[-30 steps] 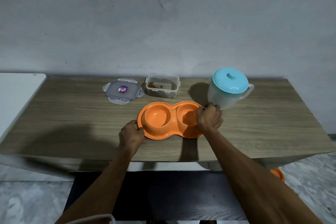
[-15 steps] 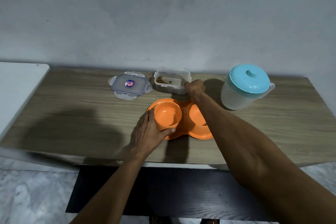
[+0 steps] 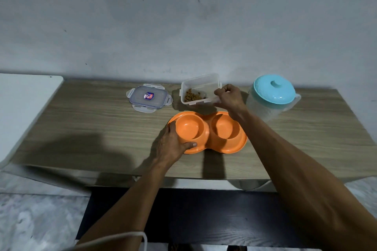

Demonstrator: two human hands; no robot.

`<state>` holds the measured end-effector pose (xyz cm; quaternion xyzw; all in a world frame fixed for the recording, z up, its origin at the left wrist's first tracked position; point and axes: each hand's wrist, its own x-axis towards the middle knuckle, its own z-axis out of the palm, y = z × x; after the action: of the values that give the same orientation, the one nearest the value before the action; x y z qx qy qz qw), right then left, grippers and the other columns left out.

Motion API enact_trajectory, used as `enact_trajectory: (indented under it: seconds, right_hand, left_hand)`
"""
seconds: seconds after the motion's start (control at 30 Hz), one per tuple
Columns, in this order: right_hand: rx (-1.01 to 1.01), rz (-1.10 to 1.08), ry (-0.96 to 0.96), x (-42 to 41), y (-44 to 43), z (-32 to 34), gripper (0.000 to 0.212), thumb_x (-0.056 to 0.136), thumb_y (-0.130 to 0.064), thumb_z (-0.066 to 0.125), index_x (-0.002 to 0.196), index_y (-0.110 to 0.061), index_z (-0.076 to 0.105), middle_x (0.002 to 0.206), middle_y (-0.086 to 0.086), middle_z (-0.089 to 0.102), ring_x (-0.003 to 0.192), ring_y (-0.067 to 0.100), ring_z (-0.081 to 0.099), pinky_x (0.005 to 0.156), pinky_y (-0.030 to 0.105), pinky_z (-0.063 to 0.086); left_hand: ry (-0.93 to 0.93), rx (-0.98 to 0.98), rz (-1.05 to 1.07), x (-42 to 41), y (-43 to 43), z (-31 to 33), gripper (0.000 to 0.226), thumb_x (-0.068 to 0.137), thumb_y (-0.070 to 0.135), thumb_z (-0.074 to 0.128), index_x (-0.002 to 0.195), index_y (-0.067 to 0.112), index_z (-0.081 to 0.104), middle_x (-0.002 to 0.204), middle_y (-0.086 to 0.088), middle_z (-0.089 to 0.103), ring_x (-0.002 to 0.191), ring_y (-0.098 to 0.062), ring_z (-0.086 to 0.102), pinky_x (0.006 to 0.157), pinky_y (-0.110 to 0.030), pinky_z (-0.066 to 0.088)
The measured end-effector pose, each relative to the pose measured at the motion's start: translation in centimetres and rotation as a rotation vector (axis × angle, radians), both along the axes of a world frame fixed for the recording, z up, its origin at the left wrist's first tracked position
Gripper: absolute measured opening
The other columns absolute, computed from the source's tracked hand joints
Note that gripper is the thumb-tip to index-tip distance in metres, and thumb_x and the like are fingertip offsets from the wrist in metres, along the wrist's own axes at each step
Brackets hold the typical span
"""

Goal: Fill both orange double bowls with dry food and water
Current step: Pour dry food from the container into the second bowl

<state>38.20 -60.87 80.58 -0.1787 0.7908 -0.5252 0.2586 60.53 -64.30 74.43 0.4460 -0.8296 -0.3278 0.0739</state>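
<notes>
Here, the left grip (image 3: 175, 145) clasps the left end of the orange double bowl (image 3: 225, 131), flat on the bench (image 3: 81, 124). The right grip (image 3: 230, 98) holds the tilted container (image 3: 201, 85) of dry food (image 3: 191, 96) just behind the bowl, beside the lidded jug (image 3: 273, 98).

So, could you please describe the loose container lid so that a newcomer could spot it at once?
On the wooden table, look along its far edge, left of the tilted food container held by the right hand. The lid lies flat there: clear, rectangular, with four clip tabs and a small sticker in its centre.
</notes>
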Motion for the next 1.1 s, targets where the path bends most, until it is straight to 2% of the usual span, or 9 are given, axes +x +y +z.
enact_trajectory:
  seconds: [0.1,0.2,0.3,0.43,0.5,0.6,0.73,0.87,1.1]
  right_hand:
    - [-0.073,0.067,0.035,0.4,2.0,1.6,0.015,0.089,-0.008,0.065,0.081,-0.008,0.052,0.089,0.018,0.059,0.088,0.026,0.065,0.073,0.036,0.062]
    - [-0.066,0.13,0.145,0.9,3.6,2.5,0.017,0.086,-0.012,0.069,0.077,-0.011,0.054,0.075,0.011,0.058,0.076,0.023,0.064,0.078,0.047,0.061]
    - [-0.027,0.19,0.283,1.6,4.8,2.8,0.02,0.081,-0.023,0.071,0.076,-0.011,0.055,0.076,0.011,0.063,0.082,0.03,0.066,0.078,0.05,0.058]
    - [-0.018,0.274,0.483,2.9,5.9,3.3,0.022,0.082,-0.022,0.072,0.078,-0.007,0.055,0.067,-0.004,0.054,0.063,0.011,0.048,0.055,0.026,0.038]
    - [-0.025,0.307,0.556,3.4,6.2,3.3,0.022,0.08,-0.019,0.072,0.077,-0.006,0.055,0.069,-0.01,0.051,0.063,0.005,0.044,0.054,0.023,0.034]
    - [-0.046,0.361,0.628,3.9,6.5,2.9,0.022,0.076,-0.017,0.073,0.074,-0.009,0.052,0.076,-0.004,0.055,0.071,0.014,0.05,0.057,0.026,0.035]
    - [-0.058,0.448,0.752,4.6,6.9,2.5,0.022,0.075,-0.015,0.072,0.077,-0.011,0.05,0.088,0.001,0.057,0.081,0.019,0.052,0.062,0.014,0.038]
    - [-0.082,0.49,0.827,5.2,7.3,2.2,0.025,0.073,-0.015,0.073,0.078,-0.012,0.048,0.09,-0.003,0.054,0.085,0.019,0.052,0.07,0.038,0.051]
    - [-0.09,0.541,0.873,5.9,7.8,2.1,0.031,0.071,-0.014,0.077,0.079,-0.015,0.047,0.104,0.004,0.059,0.094,0.024,0.055,0.076,0.046,0.053]
  left_hand:
    - [-0.016,-0.02,-0.001,0.2,-0.2,0.1,0.11,0.061,0.063,0.079,0.148,0.023,0.026,0.147,-0.006,0.044,0.131,-0.03,0.046,0.1,-0.045,0.045]
    - [-0.031,-0.016,0.004,0.3,-0.2,0.1,0.112,0.059,0.067,0.077,0.148,0.024,0.025,0.148,-0.005,0.044,0.131,-0.029,0.046,0.1,-0.046,0.046]
    - [-0.036,-0.004,0.007,0.2,-0.2,0.1,0.114,0.057,0.068,0.077,0.148,0.026,0.024,0.147,-0.004,0.045,0.131,-0.029,0.047,0.099,-0.046,0.047]
    - [-0.017,0.004,0.011,0.1,-0.3,0.0,0.115,0.055,0.066,0.079,0.149,0.029,0.023,0.147,-0.002,0.045,0.131,-0.027,0.047,0.1,-0.044,0.046]
    - [-0.019,0.006,0.017,0.1,-0.4,0.0,0.116,0.055,0.066,0.08,0.149,0.028,0.024,0.148,-0.003,0.045,0.131,-0.027,0.047,0.1,-0.045,0.046]
    - [-0.026,0.006,0.021,0.0,-0.3,-0.1,0.115,0.055,0.065,0.08,0.148,0.026,0.025,0.147,-0.004,0.046,0.132,-0.028,0.046,0.101,-0.046,0.045]
    - [-0.021,0.014,0.024,-0.1,-0.4,-0.2,0.112,0.057,0.061,0.083,0.148,0.025,0.027,0.146,-0.004,0.047,0.132,-0.028,0.047,0.102,-0.046,0.045]
    - [-0.01,0.024,0.028,0.0,-0.4,-0.2,0.111,0.056,0.062,0.082,0.147,0.026,0.03,0.145,-0.004,0.049,0.129,-0.028,0.049,0.099,-0.045,0.046]
    - [-0.013,0.002,0.035,-0.2,-0.4,-0.2,0.103,0.06,0.055,0.084,0.144,0.023,0.034,0.141,-0.005,0.051,0.127,-0.029,0.051,0.098,-0.043,0.047]
